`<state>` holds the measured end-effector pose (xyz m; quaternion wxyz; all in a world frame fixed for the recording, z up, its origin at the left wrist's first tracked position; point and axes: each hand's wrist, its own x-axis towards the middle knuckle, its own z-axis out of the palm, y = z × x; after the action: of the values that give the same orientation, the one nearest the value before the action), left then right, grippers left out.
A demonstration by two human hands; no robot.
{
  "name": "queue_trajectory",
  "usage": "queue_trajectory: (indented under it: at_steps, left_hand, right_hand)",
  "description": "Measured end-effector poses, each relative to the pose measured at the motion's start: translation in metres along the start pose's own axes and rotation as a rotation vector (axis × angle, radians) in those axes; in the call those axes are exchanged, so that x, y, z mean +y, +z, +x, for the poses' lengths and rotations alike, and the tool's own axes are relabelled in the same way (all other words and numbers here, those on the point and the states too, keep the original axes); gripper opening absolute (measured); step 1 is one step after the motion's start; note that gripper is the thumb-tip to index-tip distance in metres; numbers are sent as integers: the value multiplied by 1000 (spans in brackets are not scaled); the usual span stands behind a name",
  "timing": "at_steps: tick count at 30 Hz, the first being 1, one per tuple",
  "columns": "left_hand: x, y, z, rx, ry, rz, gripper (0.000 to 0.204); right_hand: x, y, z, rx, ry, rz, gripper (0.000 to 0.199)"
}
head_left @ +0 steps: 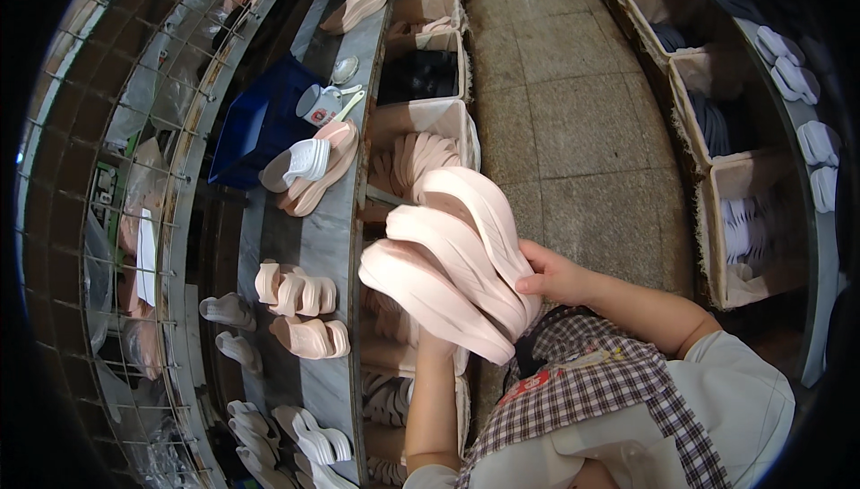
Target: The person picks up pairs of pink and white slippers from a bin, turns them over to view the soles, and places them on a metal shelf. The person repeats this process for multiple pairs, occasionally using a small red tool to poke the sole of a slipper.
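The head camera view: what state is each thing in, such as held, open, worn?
Pale pink shoe soles, held in a bundle
Right hand, grip closed on the soles
Blue crate, open-topped
Bin beyond the soles, open, holding stacked pink pieces
Nearest right-side bin, open, holding white pieces
Plaid apron, worn

Passing room along aisle, between bins

Tiled floor; grey marbled bench; wire grid far left
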<state>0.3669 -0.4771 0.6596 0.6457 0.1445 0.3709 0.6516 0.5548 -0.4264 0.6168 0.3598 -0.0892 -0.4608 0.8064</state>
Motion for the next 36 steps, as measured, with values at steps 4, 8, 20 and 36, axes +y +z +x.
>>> queue_trajectory:
  at_steps: [4,8,20,36]
  left_hand:
    - [5,2,-2,-42,-51,-31,47]
    - [9,5,-2,-84,-91,-59,47]
    - [17,30,0,-187,-187,-181,48]
    - [17,-21,-3,-7,61,104,49]
  right_hand:
    - [-9,-10,0,-12,96,61,76]
    - [-7,-14,0,-27,89,115,76]
    - [-7,-33,19,22,-344,-625,46]
    - [4,-11,11,11,98,241,32]
